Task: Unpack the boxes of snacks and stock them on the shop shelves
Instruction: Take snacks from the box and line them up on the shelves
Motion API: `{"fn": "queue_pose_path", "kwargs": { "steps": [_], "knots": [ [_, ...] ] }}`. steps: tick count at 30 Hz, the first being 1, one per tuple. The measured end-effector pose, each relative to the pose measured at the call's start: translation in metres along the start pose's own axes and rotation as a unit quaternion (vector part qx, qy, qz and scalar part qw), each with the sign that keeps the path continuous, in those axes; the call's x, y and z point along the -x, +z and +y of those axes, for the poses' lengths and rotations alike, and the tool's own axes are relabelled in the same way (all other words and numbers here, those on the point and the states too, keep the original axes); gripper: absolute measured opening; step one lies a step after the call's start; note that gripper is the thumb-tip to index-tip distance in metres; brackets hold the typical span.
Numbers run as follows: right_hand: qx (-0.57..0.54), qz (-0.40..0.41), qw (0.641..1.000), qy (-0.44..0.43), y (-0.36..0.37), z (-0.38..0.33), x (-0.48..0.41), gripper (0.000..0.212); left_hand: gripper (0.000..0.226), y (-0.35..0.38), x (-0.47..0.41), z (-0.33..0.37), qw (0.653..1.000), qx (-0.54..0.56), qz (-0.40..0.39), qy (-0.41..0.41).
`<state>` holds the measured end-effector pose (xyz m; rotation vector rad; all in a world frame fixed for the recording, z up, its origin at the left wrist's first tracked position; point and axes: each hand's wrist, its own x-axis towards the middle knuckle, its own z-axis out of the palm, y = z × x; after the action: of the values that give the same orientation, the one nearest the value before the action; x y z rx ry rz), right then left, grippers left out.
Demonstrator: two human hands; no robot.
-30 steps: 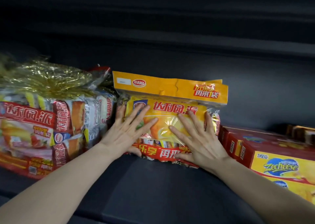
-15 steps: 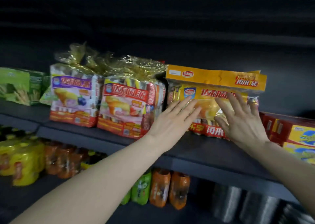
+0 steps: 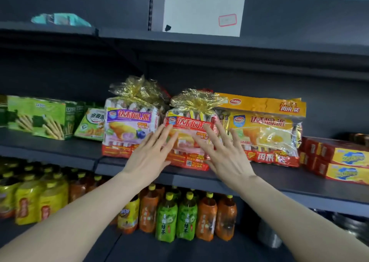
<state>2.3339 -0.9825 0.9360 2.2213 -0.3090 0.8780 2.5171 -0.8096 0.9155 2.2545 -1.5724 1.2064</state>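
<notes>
While three snack bags (image 3: 127,130) (image 3: 188,122) (image 3: 263,134) stand shelved, left hand (image 3: 147,161) and right hand (image 3: 228,160) spread fingers (image 3: 160,136).

Before you, glossy plastic snack bags (image 3: 188,140) crowned with crinkled gold foil (image 3: 196,102) sit on a matt dark shelf (image 3: 299,180); beside them, smooth cardboard boxes (image 3: 337,160).
</notes>
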Motion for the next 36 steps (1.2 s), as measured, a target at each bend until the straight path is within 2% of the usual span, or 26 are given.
{"fn": "queue_pose_path", "kwargs": {
  "steps": [6, 10, 15, 18, 21, 25, 27, 30, 33, 36],
  "knots": [
    [-0.008, -0.028, 0.998, 0.062, 0.042, -0.016, -0.038, 0.119, 0.12, 0.02, -0.042, -0.008, 0.999, -0.048, 0.004, 0.0],
    [-0.008, -0.005, 0.999, 0.05, 0.073, -0.016, -0.049, 0.12, 0.127, 0.043, -0.056, -0.011, 0.998, -0.064, 0.015, -0.013],
    [0.007, 0.019, 0.999, 0.025, 0.099, 0.002, -0.053, 0.121, 0.124, 0.056, -0.069, -0.005, 0.998, -0.063, -0.003, -0.021],
    [0.018, 0.021, 0.999, 0.023, 0.101, 0.004, -0.05, 0.119, 0.122, 0.055, -0.068, -0.001, 0.999, -0.049, -0.003, -0.024],
    [0.035, 0.037, 0.998, 0.027, 0.087, -0.004, -0.045, 0.113, 0.119, 0.049, -0.053, -0.009, 0.999, -0.028, 0.029, 0.001],
    [0.029, 0.083, 0.996, 0.035, 0.05, -0.029, -0.045, 0.089, 0.109, 0.039, -0.018, -0.033, 0.996, 0.005, 0.089, -0.008],
    [0.035, 0.072, 0.996, 0.041, 0.037, -0.046, -0.047, 0.086, 0.102, 0.037, -0.003, -0.057, 0.996, -0.007, 0.089, -0.025],
    [0.046, 0.025, 0.997, 0.054, 0.035, -0.061, -0.055, 0.094, 0.099, 0.04, 0.004, -0.095, 0.996, -0.032, 0.068, -0.037],
    [0.054, -0.037, 0.995, 0.077, 0.046, -0.062, -0.062, 0.099, 0.107, 0.048, 0.0, -0.113, 0.998, -0.021, 0.017, -0.051],
    [0.051, -0.047, 0.995, 0.078, 0.058, -0.061, -0.067, 0.101, 0.117, 0.06, -0.008, -0.119, 0.998, -0.027, -0.003, -0.057]
  ]
}}
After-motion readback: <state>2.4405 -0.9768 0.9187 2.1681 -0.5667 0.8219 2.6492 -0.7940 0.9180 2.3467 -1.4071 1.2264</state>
